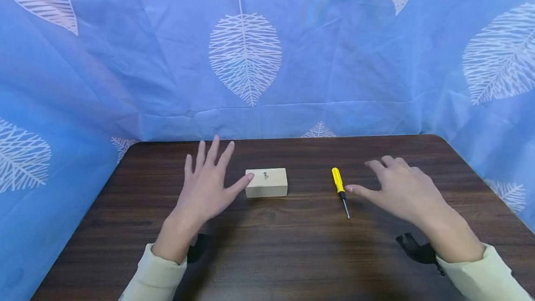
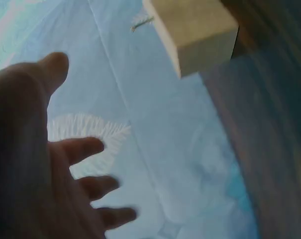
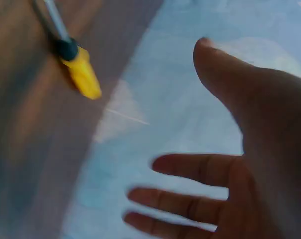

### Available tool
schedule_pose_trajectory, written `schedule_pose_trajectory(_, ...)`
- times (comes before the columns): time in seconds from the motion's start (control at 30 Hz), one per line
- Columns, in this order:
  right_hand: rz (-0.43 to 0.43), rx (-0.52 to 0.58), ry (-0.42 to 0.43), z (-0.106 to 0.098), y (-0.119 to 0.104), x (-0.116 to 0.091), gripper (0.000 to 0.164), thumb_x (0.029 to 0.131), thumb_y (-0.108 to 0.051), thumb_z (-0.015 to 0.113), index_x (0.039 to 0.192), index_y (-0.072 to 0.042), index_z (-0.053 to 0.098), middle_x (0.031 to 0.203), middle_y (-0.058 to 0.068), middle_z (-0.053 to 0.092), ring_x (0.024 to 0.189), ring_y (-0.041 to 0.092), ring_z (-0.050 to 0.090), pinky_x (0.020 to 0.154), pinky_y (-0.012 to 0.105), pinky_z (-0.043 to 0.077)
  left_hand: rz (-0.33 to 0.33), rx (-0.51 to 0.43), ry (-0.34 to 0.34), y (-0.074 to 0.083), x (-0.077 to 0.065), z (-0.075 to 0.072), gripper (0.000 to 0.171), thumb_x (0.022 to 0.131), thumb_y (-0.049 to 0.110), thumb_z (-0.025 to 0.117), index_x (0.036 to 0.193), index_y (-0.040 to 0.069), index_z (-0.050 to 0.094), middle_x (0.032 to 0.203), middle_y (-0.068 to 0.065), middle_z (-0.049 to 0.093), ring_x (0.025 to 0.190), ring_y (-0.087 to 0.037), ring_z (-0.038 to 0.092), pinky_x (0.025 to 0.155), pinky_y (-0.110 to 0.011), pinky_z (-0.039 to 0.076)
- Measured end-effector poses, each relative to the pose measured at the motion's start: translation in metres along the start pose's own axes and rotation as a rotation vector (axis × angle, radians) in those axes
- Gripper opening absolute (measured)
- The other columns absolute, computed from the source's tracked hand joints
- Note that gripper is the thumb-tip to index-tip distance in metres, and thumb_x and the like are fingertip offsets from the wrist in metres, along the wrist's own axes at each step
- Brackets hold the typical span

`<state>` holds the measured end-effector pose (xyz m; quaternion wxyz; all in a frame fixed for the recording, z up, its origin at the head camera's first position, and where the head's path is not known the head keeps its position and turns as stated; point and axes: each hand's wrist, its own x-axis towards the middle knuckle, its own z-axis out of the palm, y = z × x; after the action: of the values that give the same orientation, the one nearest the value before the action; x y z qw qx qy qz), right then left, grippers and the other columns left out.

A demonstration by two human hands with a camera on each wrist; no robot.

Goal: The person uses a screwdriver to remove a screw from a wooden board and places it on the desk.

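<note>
A dark brown wood-grain table (image 1: pixel 271 250) spreads beneath both hands, with a blue fabric sheet printed with white leaves (image 1: pixel 167 68) behind and around it. The left hand (image 1: pixel 206 192) is spread wide, a pale rectangular wooden block (image 1: pixel 267 191) with a small metal screw (image 1: pixel 265 175) upright on top just right of its thumb; the right hand (image 1: pixel 405 189) — fingers apart — has a slim yellow-handled screwdriver (image 1: pixel 341 193) beside its thumb. Side edges run outside both hands, the far edge beyond them — broad tabletop lies between.
</note>
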<state>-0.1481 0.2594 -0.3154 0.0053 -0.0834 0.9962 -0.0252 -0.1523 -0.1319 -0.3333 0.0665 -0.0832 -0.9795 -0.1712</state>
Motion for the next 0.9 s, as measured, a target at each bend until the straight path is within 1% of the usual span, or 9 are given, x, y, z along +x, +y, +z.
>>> schedule_pose_trajectory(0.03,-0.005,0.047,-0.003,0.007,0.000,0.003,0.095,0.093,-0.083,0.060,0.142,-0.002,0.065,0.134,0.027,0.067,0.117,0.047,0.065,0.086,0.067,0.057,0.007,-0.021,-0.021,0.000,0.000,0.004,0.094,0.100,0.066,0.066,0.172,0.019,0.030,0.182,-0.017,0.013,0.167,-0.049,0.008,0.129,-0.078,0.011)
schedule_pose_trajectory(0.07,-0.003,0.101,-0.012,0.014,0.000,0.007,0.086,0.095,-0.078,0.063,0.133,-0.002,0.070,0.121,0.022,0.072,0.103,0.040,0.070,0.076,0.059,0.059,0.010,-0.043,-0.044,0.000,0.000,0.009,0.093,0.099,0.065,0.067,0.172,0.018,0.031,0.181,-0.018,0.017,0.167,-0.048,0.012,0.129,-0.077,0.014)
schedule_pose_trajectory(0.1,-0.001,0.159,-0.023,0.021,0.000,0.011,0.077,0.096,-0.073,0.066,0.126,-0.002,0.072,0.111,0.017,0.074,0.091,0.033,0.070,0.069,0.052,0.058,0.010,-0.064,-0.068,0.000,0.000,0.013,0.093,0.099,0.063,0.069,0.171,0.017,0.033,0.180,-0.018,0.021,0.166,-0.048,0.017,0.128,-0.077,0.018)
schedule_pose_trajectory(0.17,0.011,0.260,-0.042,0.036,-0.002,0.017,0.064,0.098,-0.066,0.069,0.115,-0.005,0.073,0.093,0.006,0.072,0.075,0.021,0.064,0.060,0.039,0.052,0.002,-0.110,-0.112,0.000,0.000,0.023,0.091,0.099,0.061,0.070,0.169,0.015,0.037,0.177,-0.020,0.028,0.164,-0.048,0.026,0.127,-0.076,0.025)
schedule_pose_trajectory(0.23,0.034,0.331,-0.060,0.048,-0.003,0.021,0.058,0.098,-0.062,0.071,0.111,-0.006,0.073,0.084,0.001,0.067,0.068,0.016,0.057,0.057,0.033,0.046,-0.008,-0.153,-0.140,-0.001,0.000,0.032,0.089,0.099,0.059,0.071,0.168,0.013,0.039,0.175,-0.021,0.032,0.161,-0.048,0.033,0.125,-0.075,0.029)
schedule_pose_trajectory(0.37,0.086,0.385,-0.057,0.064,-0.007,0.025,0.058,0.099,-0.063,0.070,0.111,-0.006,0.072,0.085,0.000,0.066,0.067,0.016,0.054,0.057,0.032,0.043,-0.016,-0.216,-0.153,-0.004,0.001,0.045,0.086,0.099,0.057,0.073,0.166,0.013,0.043,0.172,-0.021,0.040,0.156,-0.048,0.041,0.122,-0.074,0.036)
schedule_pose_trajectory(0.57,0.142,0.442,-0.034,0.077,-0.008,0.026,0.059,0.097,-0.066,0.071,0.110,-0.009,0.069,0.086,0.001,0.066,0.066,0.018,0.055,0.057,0.032,0.042,-0.026,-0.366,-0.167,-0.007,0.003,0.058,0.084,0.099,0.047,0.077,0.166,0.010,0.042,0.168,-0.021,0.044,0.155,-0.045,0.043,0.121,-0.068,0.041)
schedule_pose_trajectory(0.73,0.146,0.454,-0.025,0.080,-0.008,0.028,0.056,0.097,-0.064,0.072,0.110,-0.010,0.068,0.086,0.001,0.065,0.065,0.018,0.054,0.056,0.032,0.040,-0.039,-0.487,-0.152,-0.012,0.008,0.065,0.081,0.098,0.035,0.082,0.164,0.006,0.044,0.165,-0.020,0.049,0.154,-0.043,0.046,0.120,-0.064,0.044)
schedule_pose_trajectory(0.9,0.139,0.451,-0.019,0.081,-0.006,0.032,0.053,0.097,-0.061,0.073,0.108,-0.010,0.067,0.085,0.001,0.063,0.065,0.018,0.052,0.056,0.031,0.038,-0.086,-0.616,-0.135,-0.020,0.014,0.072,0.073,0.096,0.029,0.084,0.158,0.007,0.053,0.154,-0.016,0.062,0.145,-0.041,0.057,0.118,-0.061,0.048)
